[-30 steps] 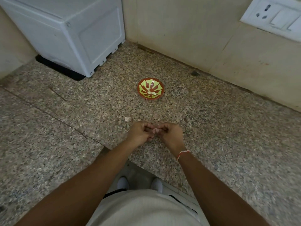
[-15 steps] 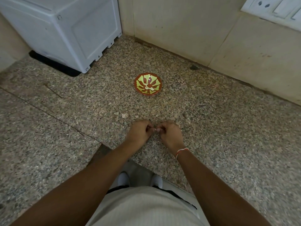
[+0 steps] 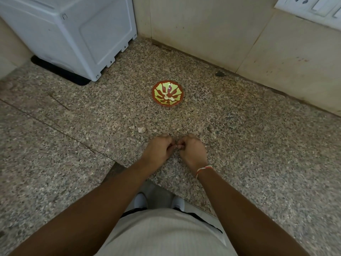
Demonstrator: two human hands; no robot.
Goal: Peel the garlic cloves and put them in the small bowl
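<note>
Across the whole frame runs a speckled stone worktop (image 3: 258, 154), with a white appliance (image 3: 83, 34) at the upper left. Just above the middle sits the small bowl (image 3: 167, 93), red with a yellow-green pattern, and a few pale peeled cloves (image 3: 168, 97) lie in it. Below it, at the centre, the left hand (image 3: 156, 150) and right hand (image 3: 193, 151) meet knuckle to knuckle, fingers curled in and pinching a garlic clove (image 3: 178, 145), which is barely visible between them. A scrap of skin (image 3: 141, 129) lies just up and left of the hands. Peeling seems the step in hand; next, I judge, the skin must come away before the clove goes forward into the bowl.
</note>
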